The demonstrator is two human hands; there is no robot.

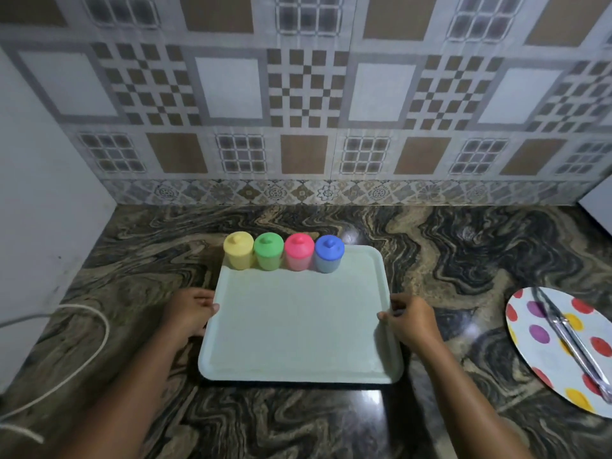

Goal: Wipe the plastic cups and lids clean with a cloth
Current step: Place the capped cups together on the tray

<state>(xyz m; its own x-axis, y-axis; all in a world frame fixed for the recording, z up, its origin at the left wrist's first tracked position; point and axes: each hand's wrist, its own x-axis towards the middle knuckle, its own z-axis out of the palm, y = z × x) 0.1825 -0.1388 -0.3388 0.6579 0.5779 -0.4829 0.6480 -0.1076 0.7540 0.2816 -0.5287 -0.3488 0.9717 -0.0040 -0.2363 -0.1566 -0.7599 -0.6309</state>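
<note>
**While the tray (298,342) is gripped at both sides**

The left hand (190,311) and the right hand (410,321) curl round its side rims. A yellow cup (237,251), green cup (268,252), pink cup (299,252) and blue cup (329,255) stand lidded in a row at its far edge.

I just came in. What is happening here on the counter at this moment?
A person grips a pale tray by its sides, with the left hand on the left rim and the right hand on the right rim. The yellow cup, green cup, pink cup and blue cup stand in a row at its far edge, lids on. No cloth is in view. A dotted plate with a metal utensil lies to the right.
</note>
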